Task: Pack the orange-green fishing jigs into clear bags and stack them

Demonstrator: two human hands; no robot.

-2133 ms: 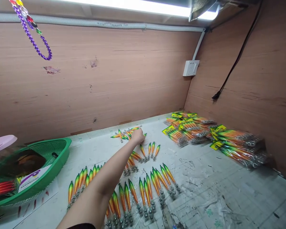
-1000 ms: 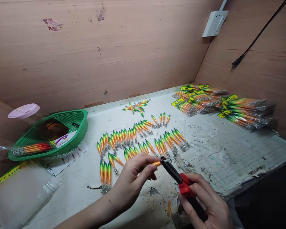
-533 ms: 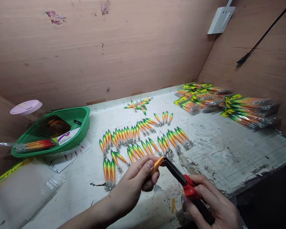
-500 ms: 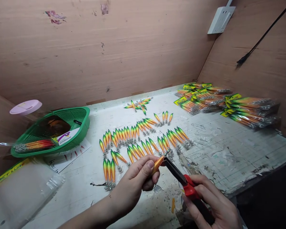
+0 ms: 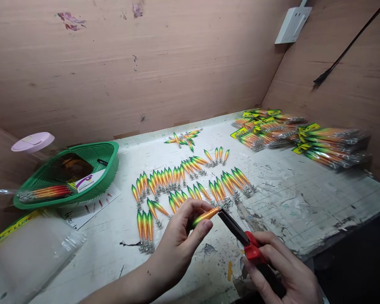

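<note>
Between the thumb and fingers of my left hand (image 5: 185, 236) is an orange, yellow and green fishing lure (image 5: 205, 216), its hook end pointing up and right. My right hand (image 5: 281, 261) is wrapped round red-and-black pliers (image 5: 251, 247). The tips of the pliers are at the lure's hook end; whether the jaws grip it I cannot tell. Just beyond, rows of matching lures (image 5: 167, 177) with metal hooks lie on the table, and a small group of lures (image 5: 185, 138) lies farther back.
At the left stands a green basket (image 5: 114, 169) with packed red lures (image 5: 52, 192), near a pink lid (image 5: 33, 142). Clear plastic bags (image 5: 34, 253) lie in front of it. Bagged lures (image 5: 332, 145) are piled at the back right. A wooden wall (image 5: 177, 63) rises behind the table (image 5: 288, 202).
My left fingers have loosened and shifted, and the lure is turned flatter, showing more of its green end. The pliers have hardly moved.
</note>
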